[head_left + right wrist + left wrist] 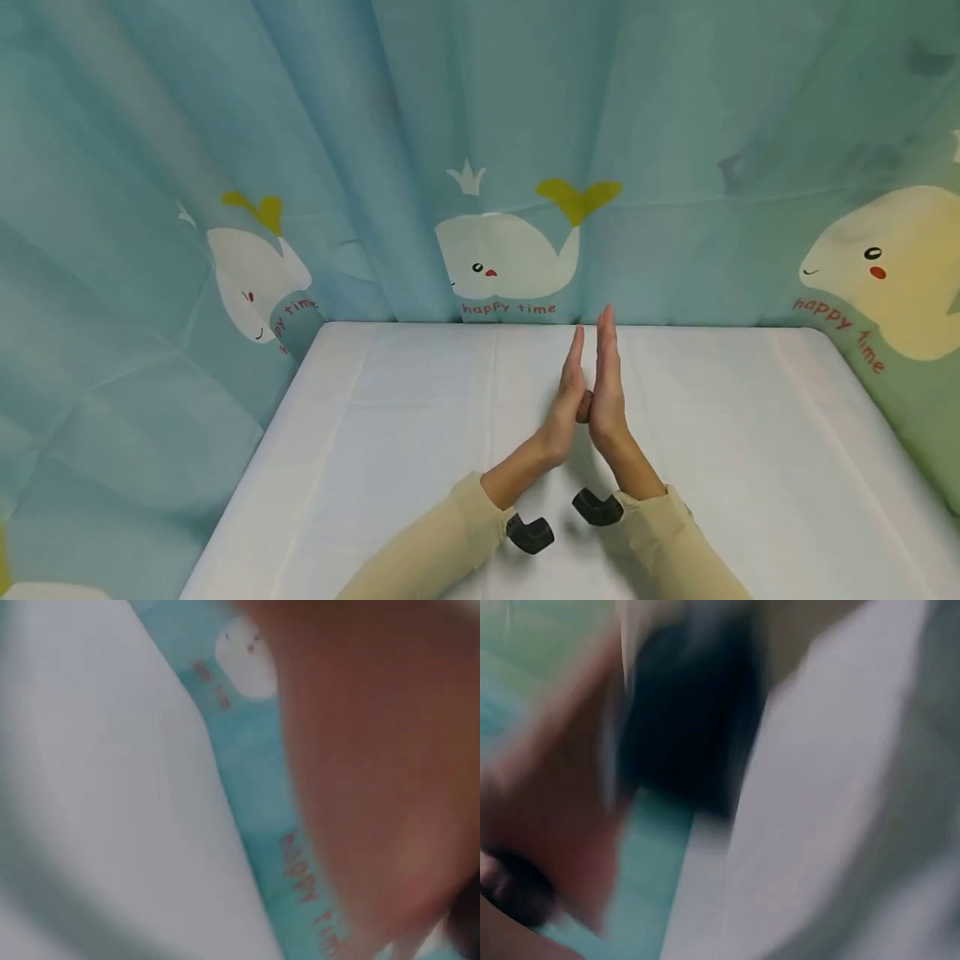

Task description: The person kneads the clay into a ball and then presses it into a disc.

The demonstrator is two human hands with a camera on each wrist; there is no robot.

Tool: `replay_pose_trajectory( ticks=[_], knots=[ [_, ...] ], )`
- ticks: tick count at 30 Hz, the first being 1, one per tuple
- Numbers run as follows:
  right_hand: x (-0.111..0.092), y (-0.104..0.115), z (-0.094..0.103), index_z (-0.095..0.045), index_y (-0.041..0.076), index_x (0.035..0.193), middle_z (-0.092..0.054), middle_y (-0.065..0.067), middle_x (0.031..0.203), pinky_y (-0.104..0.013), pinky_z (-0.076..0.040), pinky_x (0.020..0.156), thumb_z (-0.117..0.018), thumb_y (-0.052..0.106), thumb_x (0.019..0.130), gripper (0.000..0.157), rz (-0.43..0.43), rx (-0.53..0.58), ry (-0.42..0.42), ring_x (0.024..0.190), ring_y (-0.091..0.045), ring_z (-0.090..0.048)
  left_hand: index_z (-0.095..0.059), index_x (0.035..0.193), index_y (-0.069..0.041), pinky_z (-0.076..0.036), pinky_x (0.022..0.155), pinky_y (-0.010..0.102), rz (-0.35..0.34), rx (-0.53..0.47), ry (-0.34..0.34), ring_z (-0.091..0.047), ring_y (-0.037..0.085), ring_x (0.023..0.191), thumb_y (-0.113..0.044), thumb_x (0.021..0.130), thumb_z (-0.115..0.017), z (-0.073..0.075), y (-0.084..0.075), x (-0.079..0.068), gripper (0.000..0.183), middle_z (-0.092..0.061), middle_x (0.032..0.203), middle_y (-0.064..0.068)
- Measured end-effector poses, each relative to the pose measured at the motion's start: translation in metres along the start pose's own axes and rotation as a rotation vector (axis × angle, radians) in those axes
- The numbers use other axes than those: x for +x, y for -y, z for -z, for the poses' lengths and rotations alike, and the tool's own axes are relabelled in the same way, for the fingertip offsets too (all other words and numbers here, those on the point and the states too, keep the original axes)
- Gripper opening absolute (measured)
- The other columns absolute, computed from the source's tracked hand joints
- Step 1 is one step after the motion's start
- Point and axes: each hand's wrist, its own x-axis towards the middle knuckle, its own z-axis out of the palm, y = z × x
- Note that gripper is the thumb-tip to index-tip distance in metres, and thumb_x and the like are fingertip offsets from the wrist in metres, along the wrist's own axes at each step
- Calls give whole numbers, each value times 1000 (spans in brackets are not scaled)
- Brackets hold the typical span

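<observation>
A small round reddish-brown lump (584,407) sits between the two palms in the head view. My left hand (564,408) presses it from the left, fingers straight and pointing away towards the curtain. From the right, my right hand (607,392) presses against it, its fingers straight too and reaching a little farther. The fingertips of the two hands stand slightly apart. Both hands overlap the far half of the white table. In the left wrist view the lump (521,892) shows dark and blurred at the lower left; only its dark edge (469,922) shows in the right wrist view.
A white-covered table (405,400) lies under the hands. Blue-green curtains (510,100) with printed whales hang along its back and sides. Black wrist-camera pieces (530,535) stick inward from both beige sleeves (442,542), close to each other.
</observation>
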Motion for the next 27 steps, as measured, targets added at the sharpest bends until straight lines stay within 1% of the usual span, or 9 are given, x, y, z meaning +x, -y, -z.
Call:
replay_pose_trajectory(
  ticks=[3,7,10,13,16,20,22,24,27],
  knots=[
    [2,-8,6,-2,41,165,-1,11,172,-20,-38,85,-12,54,110,57,-24,65,7,154,-5,-1,8,166,-22,-36,78,20,10,-21,2,-39,6,108,-52,109,-5,-4,-7,-5,65,11,172,-3],
    [-9,-14,-2,-1,37,166,0,5,173,-24,-25,46,-10,54,110,59,-27,86,53,143,-5,-26,9,166,-20,-29,114,32,-24,-55,-59,-25,13,147,-50,110,-4,3,-12,4,65,11,172,-1],
    [-17,-9,-12,-2,37,166,-3,8,172,-16,-41,83,-7,48,111,56,-4,50,93,143,0,-27,3,167,-18,2,123,54,-20,66,-132,6,18,157,-56,109,-6,11,-10,15,70,5,173,0],
    [-18,1,-17,-2,38,165,-5,11,171,-32,-14,120,-7,45,111,55,47,-13,100,153,-1,-7,-2,167,-20,2,119,67,53,211,-155,1,22,158,-67,105,-8,14,-4,18,78,-1,173,1],
    [-11,9,-15,-4,41,164,-8,14,171,-46,-5,121,-9,48,111,54,65,-57,71,156,-6,-2,2,167,-26,-38,104,54,96,172,-112,-51,24,127,-71,103,-11,11,2,14,79,1,173,1],
    [5,2,-7,-3,46,163,-7,16,170,-46,-19,115,-8,51,110,54,-4,-69,46,155,-5,-1,4,166,-30,-38,67,29,53,4,-88,-47,12,83,-62,107,-16,8,-2,7,71,4,172,-2],
    [10,-8,-4,-3,46,163,-6,15,170,-44,-18,119,-8,51,110,53,-39,-37,34,155,-4,-2,3,166,-31,-42,90,27,31,6,-62,-50,10,116,-63,106,-15,8,-9,5,70,5,172,-6],
    [10,-18,-2,-5,44,164,-6,13,171,-44,-5,124,-9,52,110,54,-53,25,22,156,-5,-2,5,166,-29,-27,115,36,7,41,-30,-21,9,149,-66,105,-13,8,-16,6,74,7,172,-9],
    [0,-26,-6,-3,35,166,-6,7,172,-31,-18,120,-8,52,110,58,-37,72,45,156,-11,-8,6,166,-24,-6,124,50,-38,107,-35,4,12,157,-67,104,-11,10,-20,12,78,8,172,-8]
  ],
)
